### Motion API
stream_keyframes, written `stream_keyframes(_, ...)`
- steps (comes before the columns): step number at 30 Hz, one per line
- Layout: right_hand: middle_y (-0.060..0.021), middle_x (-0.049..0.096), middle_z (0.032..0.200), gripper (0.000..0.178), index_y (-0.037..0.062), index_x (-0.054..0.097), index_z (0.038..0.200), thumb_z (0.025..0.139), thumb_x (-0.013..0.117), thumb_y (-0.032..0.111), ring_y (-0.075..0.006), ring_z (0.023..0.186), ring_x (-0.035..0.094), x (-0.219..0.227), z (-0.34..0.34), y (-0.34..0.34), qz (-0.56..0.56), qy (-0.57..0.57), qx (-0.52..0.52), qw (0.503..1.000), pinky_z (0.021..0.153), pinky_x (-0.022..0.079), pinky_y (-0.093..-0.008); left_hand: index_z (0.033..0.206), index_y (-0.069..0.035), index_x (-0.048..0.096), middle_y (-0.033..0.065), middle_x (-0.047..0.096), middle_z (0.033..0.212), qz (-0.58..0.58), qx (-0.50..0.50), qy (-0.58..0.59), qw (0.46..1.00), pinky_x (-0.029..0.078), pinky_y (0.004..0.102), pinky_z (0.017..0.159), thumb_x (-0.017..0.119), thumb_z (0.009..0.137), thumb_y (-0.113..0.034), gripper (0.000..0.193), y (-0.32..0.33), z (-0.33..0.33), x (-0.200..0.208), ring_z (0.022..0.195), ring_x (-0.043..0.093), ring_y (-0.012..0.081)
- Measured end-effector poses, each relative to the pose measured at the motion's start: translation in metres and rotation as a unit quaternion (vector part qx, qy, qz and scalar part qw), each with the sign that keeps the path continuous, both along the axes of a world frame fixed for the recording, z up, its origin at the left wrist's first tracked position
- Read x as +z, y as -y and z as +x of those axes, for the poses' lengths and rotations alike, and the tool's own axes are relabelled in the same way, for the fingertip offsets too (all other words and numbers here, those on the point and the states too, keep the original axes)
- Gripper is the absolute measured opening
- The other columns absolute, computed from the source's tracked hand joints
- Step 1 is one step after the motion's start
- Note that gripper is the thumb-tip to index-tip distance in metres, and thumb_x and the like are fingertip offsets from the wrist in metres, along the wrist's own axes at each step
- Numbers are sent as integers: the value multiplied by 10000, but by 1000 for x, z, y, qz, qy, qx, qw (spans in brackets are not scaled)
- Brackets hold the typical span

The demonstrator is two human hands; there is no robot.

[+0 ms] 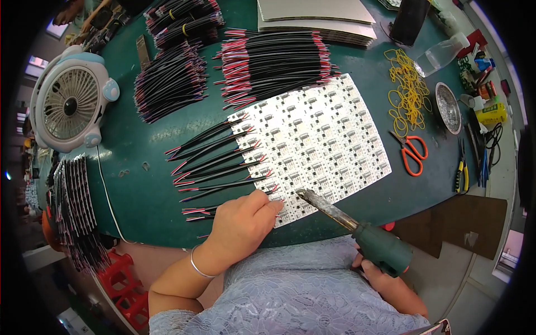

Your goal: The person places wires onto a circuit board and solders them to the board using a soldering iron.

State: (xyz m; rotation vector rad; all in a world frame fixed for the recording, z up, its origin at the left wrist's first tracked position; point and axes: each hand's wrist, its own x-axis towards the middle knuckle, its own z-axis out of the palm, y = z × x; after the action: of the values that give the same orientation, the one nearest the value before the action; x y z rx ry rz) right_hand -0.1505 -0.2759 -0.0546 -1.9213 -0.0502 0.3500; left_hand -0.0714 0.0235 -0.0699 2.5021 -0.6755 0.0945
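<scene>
My left hand (244,219), with a bangle at the wrist, is closed at the near left edge of a white circuit board panel (318,142). Its fingertips pinch a short black wire lead (207,213) against the panel, though the gripped end is mostly covered. More black wire leads (209,162) with red and white ends lie in a row from the panel's left edge. A soldering iron (385,248) with a green handle is in my right hand (371,272). Its metal tip hovers over or touches the panel just right of my left fingers; contact is uncertain.
Wire bundles (273,64) and cardboard sheets (315,17) lie at the back. A fan (70,106) stands left, by hanging wired strips (75,195). On the right are yellow rubber bands (407,92), orange-handled scissors (413,156), a metal bowl (448,109) and cutters (462,174).
</scene>
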Motion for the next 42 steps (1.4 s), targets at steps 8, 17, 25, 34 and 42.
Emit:
stream_keyframes(8, -103, 645, 888, 306, -41, 621, 1081, 782, 659, 13, -167, 688, 656, 0, -1, -3, 136, -42, -33, 989, 650, 529, -298, 884, -103, 702, 32, 590, 756, -49, 19, -11, 999, 481, 301, 522, 708, 640, 23, 275, -1, 3, -8, 622, 601, 200)
stream_keyframes(17, -119, 664, 966, 302, -20, 652, 1045, 750, 688, 34, -209, 809, 653, -1, -5, 0, 87, -83, -53, 991, 729, 516, -333, 858, -135, 725, 13, 604, 755, -72, 20, -32, 997, 465, 301, 539, 734, 614, 19, 289, -3, 3, -7, 636, 597, 187)
stream_keyframes(25, -120, 684, 1005, 312, 28, 680, 1017, 712, 715, 84, -309, 958, 623, -4, -9, 5, 5, -80, -28, 996, 878, 462, -403, 863, -141, 723, 11, 617, 770, -85, 17, -30, 996, 466, 304, 548, 729, 618, 10, 288, -3, 4, -9, 650, 598, 189)
stream_keyframes(34, -136, 668, 1034, 302, 19, 655, 1055, 766, 693, 100, -289, 876, 642, -11, -9, 12, -55, 28, 65, 996, 796, 495, -397, 873, -128, 716, 19, 614, 772, -78, 22, -17, 997, 469, 306, 557, 730, 612, 1, 291, -3, 2, -8, 665, 599, 194)
stream_keyframes(42, -138, 581, 1136, 568, -52, 469, 1254, 845, 670, 289, -175, 645, 595, -9, -13, 7, 192, -17, -123, 973, 575, 493, -284, 924, -76, 648, 63, 640, 866, -117, 4, -47, 992, 502, 346, 671, 693, 688, 1, 253, -7, -2, -6, 791, 622, 253)
